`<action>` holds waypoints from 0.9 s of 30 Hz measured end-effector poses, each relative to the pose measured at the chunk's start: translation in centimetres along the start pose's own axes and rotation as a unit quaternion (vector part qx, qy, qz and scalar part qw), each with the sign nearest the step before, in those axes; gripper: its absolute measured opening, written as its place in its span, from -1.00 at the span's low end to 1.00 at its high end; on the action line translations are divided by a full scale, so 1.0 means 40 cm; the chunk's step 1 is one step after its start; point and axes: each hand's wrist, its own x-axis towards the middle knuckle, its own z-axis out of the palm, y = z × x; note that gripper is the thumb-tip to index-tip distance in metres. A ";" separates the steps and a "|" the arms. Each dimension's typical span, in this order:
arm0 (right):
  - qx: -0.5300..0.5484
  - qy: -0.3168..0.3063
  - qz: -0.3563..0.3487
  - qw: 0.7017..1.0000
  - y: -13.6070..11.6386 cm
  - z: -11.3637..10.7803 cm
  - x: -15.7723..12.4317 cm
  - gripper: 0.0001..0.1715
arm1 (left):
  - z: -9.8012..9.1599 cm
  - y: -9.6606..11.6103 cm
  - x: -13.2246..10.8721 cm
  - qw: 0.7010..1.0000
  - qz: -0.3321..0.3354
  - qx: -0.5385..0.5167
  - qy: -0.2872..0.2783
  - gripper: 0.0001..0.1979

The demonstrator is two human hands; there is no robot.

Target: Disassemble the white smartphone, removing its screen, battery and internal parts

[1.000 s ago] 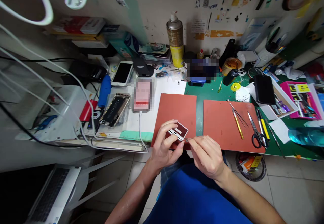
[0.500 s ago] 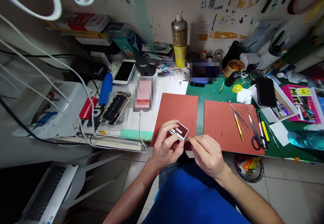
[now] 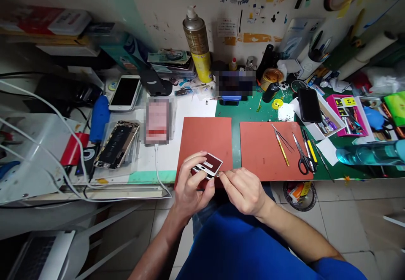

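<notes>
My left hand [image 3: 190, 185] is closed round a small dark red and white rectangular piece [image 3: 209, 164], held tilted over the near edge of the left red mat [image 3: 204, 136]. My right hand [image 3: 243, 189] is pinched at the piece's right corner, fingertips touching it; what the pinch holds is too small to make out. Both hands hover at the desk's front edge above my blue-clad lap.
A second red mat [image 3: 265, 149] carries tweezers [image 3: 281, 141] and scissors [image 3: 302, 153]. An opened phone [image 3: 118, 143], a white phone [image 3: 125, 92], a spray can [image 3: 198, 46], a black phone [image 3: 309, 105] and a pink parts box [image 3: 348, 113] crowd the desk. Cables [image 3: 63, 145] hang at left.
The view has shifted rightward and down, so everything sits further left in the frame. My hands keep the same grip on the piece.
</notes>
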 end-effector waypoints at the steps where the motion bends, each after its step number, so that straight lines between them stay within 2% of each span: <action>1: 0.006 0.000 0.008 1.000 -0.001 0.000 -0.001 -0.72 | 0.000 -0.001 -0.001 1.000 0.000 0.000 -0.001 -0.59; 6: 0.037 0.008 0.061 0.997 0.004 -0.002 -0.012 -0.77 | 0.000 -0.008 -0.007 1.000 0.000 0.001 0.000 -0.62; 10: 0.027 -0.008 0.081 0.996 0.017 0.000 -0.019 -0.76 | 0.001 -0.012 -0.020 1.000 -0.001 -0.006 0.010 -0.65; 19: -0.014 -0.043 0.064 0.997 0.037 0.038 -0.043 -0.71 | 0.003 -0.014 -0.031 1.000 -0.004 0.004 0.015 -0.69; 24: -0.020 -0.047 0.016 0.999 0.040 0.038 -0.055 -0.69 | 0.005 -0.010 -0.028 1.000 0.000 0.008 0.014 -0.66; 27: -0.019 -0.044 0.018 0.999 0.042 0.039 -0.056 -0.71 | 0.003 -0.011 -0.031 1.000 -0.003 0.008 0.012 -0.65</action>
